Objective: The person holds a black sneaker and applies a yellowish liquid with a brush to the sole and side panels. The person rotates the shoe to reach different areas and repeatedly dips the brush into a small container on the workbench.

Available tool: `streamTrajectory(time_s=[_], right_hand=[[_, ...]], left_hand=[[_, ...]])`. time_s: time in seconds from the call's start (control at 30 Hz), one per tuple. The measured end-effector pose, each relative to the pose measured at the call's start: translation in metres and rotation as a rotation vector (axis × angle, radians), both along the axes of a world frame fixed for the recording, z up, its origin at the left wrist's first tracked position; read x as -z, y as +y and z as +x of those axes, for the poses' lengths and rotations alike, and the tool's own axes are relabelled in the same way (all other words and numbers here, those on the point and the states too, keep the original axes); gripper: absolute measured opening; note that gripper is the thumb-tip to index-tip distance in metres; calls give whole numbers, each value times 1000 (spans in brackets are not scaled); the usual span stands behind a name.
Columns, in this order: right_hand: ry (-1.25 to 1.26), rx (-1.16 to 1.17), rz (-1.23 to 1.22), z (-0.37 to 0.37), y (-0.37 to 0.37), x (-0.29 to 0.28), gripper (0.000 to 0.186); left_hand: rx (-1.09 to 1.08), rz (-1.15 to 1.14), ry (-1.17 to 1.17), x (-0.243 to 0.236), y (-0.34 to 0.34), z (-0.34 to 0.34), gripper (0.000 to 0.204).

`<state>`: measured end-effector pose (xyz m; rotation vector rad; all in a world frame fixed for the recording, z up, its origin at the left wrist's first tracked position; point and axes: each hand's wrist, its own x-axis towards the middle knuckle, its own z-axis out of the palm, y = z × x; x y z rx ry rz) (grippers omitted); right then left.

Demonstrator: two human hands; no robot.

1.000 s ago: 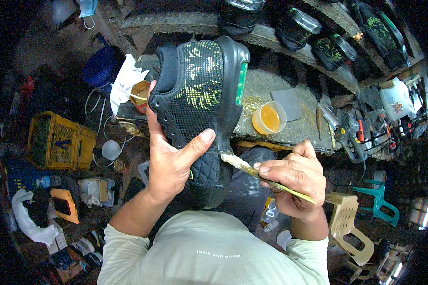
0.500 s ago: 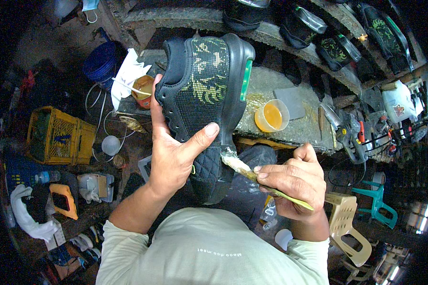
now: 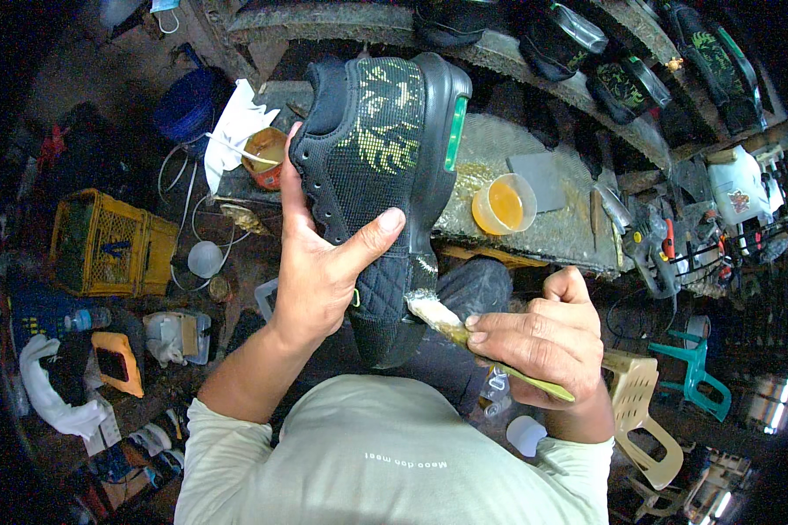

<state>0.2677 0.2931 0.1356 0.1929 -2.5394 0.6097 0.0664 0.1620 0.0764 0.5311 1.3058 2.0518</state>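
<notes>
A black mesh shoe (image 3: 368, 192) with a yellow-green pattern hangs toe toward me in the middle, a green window set in its thick sole. My left hand (image 3: 328, 271) is closed round its upper, thumb across the front and fingers behind, partly hidden. In my right hand (image 3: 538, 341) is a brush (image 3: 433, 315) with a yellow-green handle. Its whitish bristles touch the lower edge of the shoe near the toe. A shiny wet smear shows on the edge just above them. Beyond stands a translucent cup (image 3: 503, 204) of amber liquid on the bench.
The worn bench (image 3: 543, 241) also carries a grey pad (image 3: 538, 179) and, at right, hand tools (image 3: 652, 254). More black shoes (image 3: 629, 87) sit on racks at the back. An orange pot (image 3: 264, 157) is left of the shoe; a yellow crate (image 3: 114, 245) stands farther left. Plastic chairs (image 3: 643, 420) are at right.
The brush has slid a little down the shoe's edge toward the toe, leaving a wet streak above. The left hand keeps its hold; the shoe has shifted slightly upward.
</notes>
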Motion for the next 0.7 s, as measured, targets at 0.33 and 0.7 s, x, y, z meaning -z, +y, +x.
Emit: streamTrajectory(time_s=[0.33, 0.7], right_hand=[[-54, -155, 95, -8, 12, -16, 27], [-90, -285, -17, -15, 29, -31, 26]], left_hand=[[87, 19, -92, -4, 5, -1, 99], [290, -49, -130, -6, 12, -1, 107]])
